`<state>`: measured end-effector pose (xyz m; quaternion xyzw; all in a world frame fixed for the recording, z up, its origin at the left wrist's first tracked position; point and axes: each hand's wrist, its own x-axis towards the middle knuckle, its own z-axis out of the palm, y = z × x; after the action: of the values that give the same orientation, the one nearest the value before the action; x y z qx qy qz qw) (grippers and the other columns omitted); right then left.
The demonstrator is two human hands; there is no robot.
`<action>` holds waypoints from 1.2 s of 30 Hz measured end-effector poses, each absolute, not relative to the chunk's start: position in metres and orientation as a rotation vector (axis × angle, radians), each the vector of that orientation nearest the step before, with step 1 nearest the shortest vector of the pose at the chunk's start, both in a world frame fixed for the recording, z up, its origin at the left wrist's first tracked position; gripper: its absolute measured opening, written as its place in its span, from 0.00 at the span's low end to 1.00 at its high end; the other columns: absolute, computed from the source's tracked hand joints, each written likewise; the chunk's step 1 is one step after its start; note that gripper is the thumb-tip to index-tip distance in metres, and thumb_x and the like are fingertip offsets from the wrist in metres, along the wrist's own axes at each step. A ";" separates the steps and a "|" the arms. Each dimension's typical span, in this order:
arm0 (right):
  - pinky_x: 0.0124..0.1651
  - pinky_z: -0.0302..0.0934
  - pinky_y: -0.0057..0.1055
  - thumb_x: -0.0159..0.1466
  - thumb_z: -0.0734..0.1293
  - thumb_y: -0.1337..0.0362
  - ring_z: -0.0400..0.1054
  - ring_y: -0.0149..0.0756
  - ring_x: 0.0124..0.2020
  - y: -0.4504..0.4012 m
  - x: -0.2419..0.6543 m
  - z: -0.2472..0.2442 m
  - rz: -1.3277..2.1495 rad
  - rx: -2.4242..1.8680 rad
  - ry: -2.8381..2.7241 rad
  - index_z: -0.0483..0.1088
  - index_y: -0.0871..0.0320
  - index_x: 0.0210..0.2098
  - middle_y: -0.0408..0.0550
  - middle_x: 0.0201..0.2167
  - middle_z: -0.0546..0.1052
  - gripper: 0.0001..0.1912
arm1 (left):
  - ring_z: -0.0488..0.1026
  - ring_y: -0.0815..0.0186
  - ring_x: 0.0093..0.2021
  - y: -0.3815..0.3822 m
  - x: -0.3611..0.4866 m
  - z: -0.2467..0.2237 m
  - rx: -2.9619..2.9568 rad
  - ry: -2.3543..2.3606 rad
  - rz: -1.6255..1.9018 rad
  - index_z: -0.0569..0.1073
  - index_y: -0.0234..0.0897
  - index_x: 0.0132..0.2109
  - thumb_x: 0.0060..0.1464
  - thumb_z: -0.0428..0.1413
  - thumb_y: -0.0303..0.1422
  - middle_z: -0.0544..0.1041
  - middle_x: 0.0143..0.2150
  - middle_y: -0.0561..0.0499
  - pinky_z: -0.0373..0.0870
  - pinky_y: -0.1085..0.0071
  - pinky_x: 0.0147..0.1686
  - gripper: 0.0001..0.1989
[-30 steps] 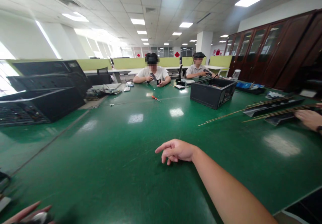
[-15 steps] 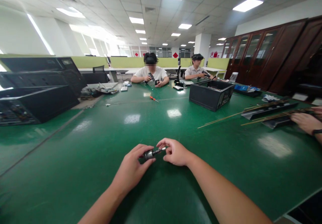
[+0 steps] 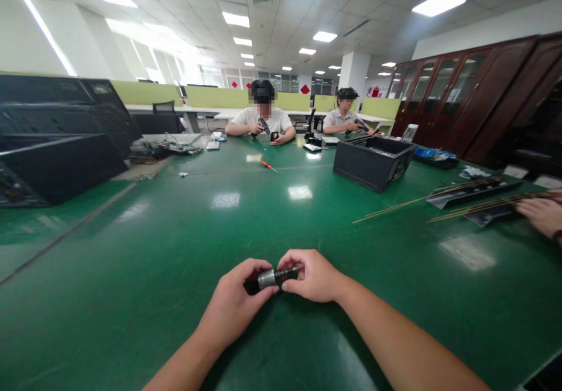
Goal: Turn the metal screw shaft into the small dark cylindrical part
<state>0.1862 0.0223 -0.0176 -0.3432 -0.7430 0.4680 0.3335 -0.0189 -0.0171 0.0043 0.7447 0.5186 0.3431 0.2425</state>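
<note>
In the head view, a small metal cylinder with a thin dark shaft (image 3: pixel 267 278) lies level between my hands, just above the green table. My left hand (image 3: pixel 235 297) is closed round the cylinder's thick end, thumb in front and fingers behind. The shaft points right into the curled fingers of my right hand (image 3: pixel 314 275). Those fingers close about its tip, and the thumb sits just below the shaft. My palm partly hides the tip, so the exact contact is unclear.
An orange screwdriver (image 3: pixel 268 166) lies on the green table (image 3: pixel 175 297). Beyond stands a black computer case (image 3: pixel 373 163); larger cases (image 3: pixel 57 145) are at left. Thin rods (image 3: pixel 395 206) and another person's hand (image 3: pixel 542 215) are at right. Two people (image 3: pixel 261 122) sit opposite.
My right hand has come closer to the left, and its fingers now curl further round the shaft. Both hands and the cylinder sit slightly lower and further right in view.
</note>
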 end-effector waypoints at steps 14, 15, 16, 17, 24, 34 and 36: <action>0.36 0.62 0.29 0.59 0.71 0.64 0.70 0.34 0.32 0.025 0.184 -0.022 1.186 -0.961 -1.952 0.76 0.57 0.39 0.45 0.33 0.78 0.09 | 0.74 0.61 0.39 -0.018 -0.016 0.005 2.048 1.423 0.959 0.75 0.41 0.42 0.51 0.59 0.34 0.78 0.39 0.51 0.70 0.66 0.41 0.10; 0.36 0.62 0.29 0.59 0.71 0.64 0.70 0.34 0.32 0.025 0.184 -0.022 1.173 -0.963 -1.955 0.76 0.57 0.39 0.45 0.33 0.78 0.09 | 0.74 0.61 0.39 -0.018 -0.016 0.005 2.052 1.424 0.957 0.75 0.41 0.43 0.51 0.59 0.34 0.78 0.39 0.51 0.70 0.66 0.41 0.10; 0.36 0.62 0.29 0.59 0.71 0.64 0.70 0.34 0.32 0.025 0.184 -0.022 1.160 -0.964 -1.959 0.76 0.57 0.39 0.45 0.33 0.78 0.09 | 0.74 0.61 0.39 -0.018 -0.016 0.005 2.056 1.426 0.953 0.75 0.41 0.43 0.51 0.59 0.34 0.78 0.39 0.51 0.70 0.66 0.41 0.10; 0.36 0.62 0.29 0.59 0.71 0.64 0.70 0.34 0.32 0.025 0.184 -0.022 1.146 -0.965 -1.961 0.76 0.57 0.39 0.45 0.33 0.78 0.09 | 0.74 0.61 0.39 -0.018 -0.016 0.005 2.058 1.426 0.948 0.75 0.41 0.43 0.51 0.59 0.34 0.78 0.39 0.51 0.70 0.66 0.40 0.10; 0.35 0.61 0.28 0.58 0.71 0.63 0.70 0.33 0.31 0.028 0.184 -0.024 1.113 -0.960 -1.972 0.77 0.57 0.38 0.44 0.31 0.78 0.08 | 0.75 0.62 0.38 -0.018 -0.016 0.004 2.045 1.436 0.944 0.75 0.41 0.43 0.51 0.59 0.34 0.78 0.39 0.52 0.70 0.67 0.40 0.10; 0.33 0.60 0.27 0.57 0.72 0.64 0.68 0.32 0.29 0.028 0.185 -0.021 1.126 -0.955 -1.954 0.77 0.57 0.36 0.43 0.30 0.78 0.07 | 0.75 0.62 0.39 -0.019 -0.016 0.005 2.039 1.454 0.960 0.76 0.42 0.42 0.50 0.60 0.34 0.79 0.38 0.52 0.71 0.67 0.40 0.10; 0.33 0.60 0.27 0.57 0.72 0.65 0.68 0.32 0.29 0.028 0.185 -0.021 1.127 -0.951 -1.945 0.77 0.58 0.36 0.43 0.30 0.77 0.07 | 0.75 0.62 0.39 -0.018 -0.016 0.005 2.035 1.457 0.961 0.76 0.41 0.42 0.50 0.60 0.34 0.79 0.38 0.52 0.70 0.67 0.40 0.11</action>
<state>0.1847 0.0282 -0.0207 -0.3659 -0.7485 0.4336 0.3433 -0.0156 -0.0184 0.0048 0.7391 0.5291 0.3489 0.2282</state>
